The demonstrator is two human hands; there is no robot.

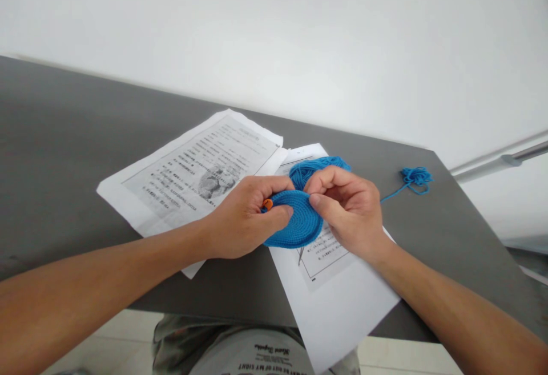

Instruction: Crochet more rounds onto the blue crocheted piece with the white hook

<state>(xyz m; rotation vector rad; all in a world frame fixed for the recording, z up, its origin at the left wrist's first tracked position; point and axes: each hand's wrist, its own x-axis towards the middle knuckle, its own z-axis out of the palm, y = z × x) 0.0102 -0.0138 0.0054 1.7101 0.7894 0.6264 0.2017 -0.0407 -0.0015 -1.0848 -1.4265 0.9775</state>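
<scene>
A round blue crocheted piece [298, 222] is held above the printed sheets. My left hand [247, 215] grips its left side, thumb on top and fingers curled behind. A small orange item [267, 205] shows between that thumb and index finger. My right hand [351, 206] pinches the piece's upper right edge between thumb and index finger. Just behind the hands lies a bundle of blue yarn [319, 168]. Below the piece a thin metal tip [300, 256] shows; the rest of it is hidden.
Two printed sheets, one on the left [171, 175] and one on the right [329, 318], lie on the grey table [77, 135]. The right sheet overhangs the front edge. A small blue yarn tangle [416, 178] sits at the right, its strand running toward my right hand.
</scene>
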